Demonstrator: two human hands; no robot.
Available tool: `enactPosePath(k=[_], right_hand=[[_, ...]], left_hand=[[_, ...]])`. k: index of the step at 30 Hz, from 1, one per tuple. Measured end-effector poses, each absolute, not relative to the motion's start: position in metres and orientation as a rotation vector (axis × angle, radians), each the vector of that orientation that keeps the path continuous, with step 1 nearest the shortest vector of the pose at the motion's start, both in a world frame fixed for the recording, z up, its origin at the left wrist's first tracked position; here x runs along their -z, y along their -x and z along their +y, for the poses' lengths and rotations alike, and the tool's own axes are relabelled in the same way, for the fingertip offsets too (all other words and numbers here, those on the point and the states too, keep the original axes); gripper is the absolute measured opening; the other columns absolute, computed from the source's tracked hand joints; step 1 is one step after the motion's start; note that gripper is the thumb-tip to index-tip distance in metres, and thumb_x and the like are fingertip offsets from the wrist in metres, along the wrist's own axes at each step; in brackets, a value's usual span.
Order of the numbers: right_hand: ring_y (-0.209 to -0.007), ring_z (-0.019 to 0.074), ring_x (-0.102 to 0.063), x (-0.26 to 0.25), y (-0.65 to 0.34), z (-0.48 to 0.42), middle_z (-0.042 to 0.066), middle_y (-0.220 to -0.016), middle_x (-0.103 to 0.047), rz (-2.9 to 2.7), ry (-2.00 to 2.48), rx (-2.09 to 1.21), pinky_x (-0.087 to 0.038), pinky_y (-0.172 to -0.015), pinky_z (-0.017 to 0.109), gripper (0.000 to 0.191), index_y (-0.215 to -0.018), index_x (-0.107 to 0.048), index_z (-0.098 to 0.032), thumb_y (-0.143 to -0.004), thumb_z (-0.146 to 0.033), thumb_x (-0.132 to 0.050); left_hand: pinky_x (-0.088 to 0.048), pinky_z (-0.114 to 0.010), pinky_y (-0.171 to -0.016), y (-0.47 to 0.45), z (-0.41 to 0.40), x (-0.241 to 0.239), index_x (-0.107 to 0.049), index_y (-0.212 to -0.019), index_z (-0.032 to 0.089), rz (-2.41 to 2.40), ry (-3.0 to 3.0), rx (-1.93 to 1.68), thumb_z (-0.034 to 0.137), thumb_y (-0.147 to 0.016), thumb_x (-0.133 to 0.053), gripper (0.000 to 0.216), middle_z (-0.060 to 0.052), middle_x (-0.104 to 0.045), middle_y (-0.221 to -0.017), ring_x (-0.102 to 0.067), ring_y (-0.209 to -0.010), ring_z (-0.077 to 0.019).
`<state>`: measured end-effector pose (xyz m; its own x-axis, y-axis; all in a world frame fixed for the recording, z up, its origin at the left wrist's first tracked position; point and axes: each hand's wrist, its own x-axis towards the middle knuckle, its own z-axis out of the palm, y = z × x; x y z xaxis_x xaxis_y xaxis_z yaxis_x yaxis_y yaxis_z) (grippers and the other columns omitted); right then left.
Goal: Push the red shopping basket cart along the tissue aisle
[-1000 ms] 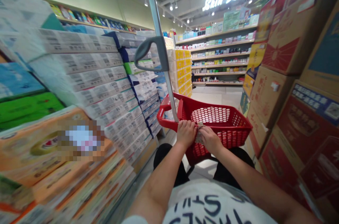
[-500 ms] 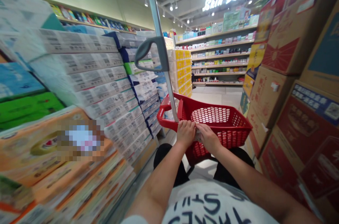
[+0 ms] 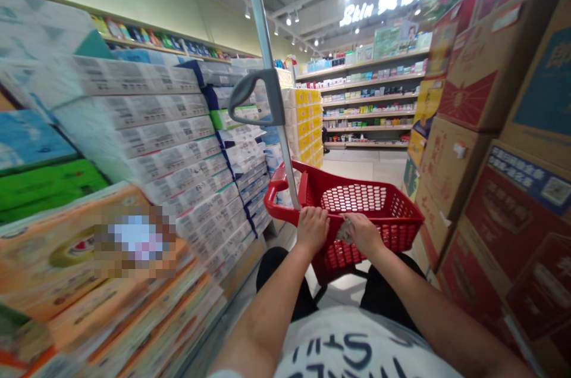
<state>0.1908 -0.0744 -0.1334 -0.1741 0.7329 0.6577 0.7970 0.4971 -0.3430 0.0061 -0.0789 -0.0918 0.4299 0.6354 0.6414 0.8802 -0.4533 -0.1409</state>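
A red plastic shopping basket (image 3: 404,211) on a trolley frame stands right in front of me, its long pull handle (image 3: 253,92) rising on the left with a grey grip. My left hand (image 3: 313,228) is closed over the near rim, by the foot of the metal pole. Just to its right, my right hand (image 3: 363,232) pinches a crumpled grey-beige cloth (image 3: 344,231) against the outside of that same rim. Whether it is fabric or paper is hard to make out. Inside the basket, the visible part shows only its perforated red walls.
Stacks of packaged tissues (image 3: 169,128) line the left side, with orange packs (image 3: 53,247) closest to me. Cardboard boxes (image 3: 464,163) rise on the right. Past the basket, pale floor (image 3: 357,163) leads to shelves of small goods (image 3: 370,83).
My right hand has slid rightward along the rim, away from my left hand, and more of the crumpled cloth shows. My left hand stays on the rim.
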Motion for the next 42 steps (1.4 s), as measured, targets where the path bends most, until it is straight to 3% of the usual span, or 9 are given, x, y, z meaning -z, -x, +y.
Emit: enactPosePath(k=[5,13,34,42], right_hand=[[-0.099,0.0213,-0.058,0.128,-0.184,-0.07,0.01,-0.102,-0.067,-1.939,1.392,0.098,-0.046,-0.089,0.034,0.03,-0.1,-0.065,-0.015,-0.082,-0.008,-0.042],[-0.114,0.0224,-0.055,0.14,-0.183,-0.062,0.013,-0.119,-0.062,-1.961,1.257,0.118,-0.044,-0.099,0.039,0.045,-0.119,-0.057,-0.012,-0.076,-0.004,-0.046],[-0.099,0.0208,-0.063,0.141,-0.196,-0.056,0.012,-0.107,-0.068,-1.806,1.444,0.042,-0.048,-0.091,0.035,0.04,-0.111,-0.064,-0.013,-0.078,-0.007,-0.042],[-0.105,0.0223,-0.061,0.144,-0.21,-0.062,0.011,-0.114,-0.066,-1.887,1.427,0.088,-0.045,-0.095,0.038,0.04,-0.115,-0.062,-0.013,-0.08,-0.009,-0.042]], left_hand=[[-0.03,-0.041,-0.096,-0.007,-0.075,0.092,-0.059,-0.1,0.022,-1.311,2.224,0.693,0.029,-0.093,-0.044,0.018,-0.006,-0.058,-0.094,-0.048,-0.096,-0.0236],[-0.029,-0.04,-0.097,0.003,-0.063,0.088,-0.058,-0.108,0.024,-1.295,2.256,0.63,0.032,-0.093,-0.046,0.021,-0.005,-0.059,-0.099,-0.047,-0.098,-0.0232],[-0.027,-0.042,-0.097,0.0,-0.061,0.086,-0.058,-0.1,0.023,-1.344,2.254,0.628,0.033,-0.091,-0.049,0.017,-0.006,-0.058,-0.097,-0.048,-0.099,-0.0236],[-0.028,-0.042,-0.097,0.0,-0.065,0.087,-0.057,-0.103,0.023,-1.323,2.257,0.628,0.032,-0.091,-0.048,0.018,-0.006,-0.058,-0.098,-0.047,-0.098,-0.024]])
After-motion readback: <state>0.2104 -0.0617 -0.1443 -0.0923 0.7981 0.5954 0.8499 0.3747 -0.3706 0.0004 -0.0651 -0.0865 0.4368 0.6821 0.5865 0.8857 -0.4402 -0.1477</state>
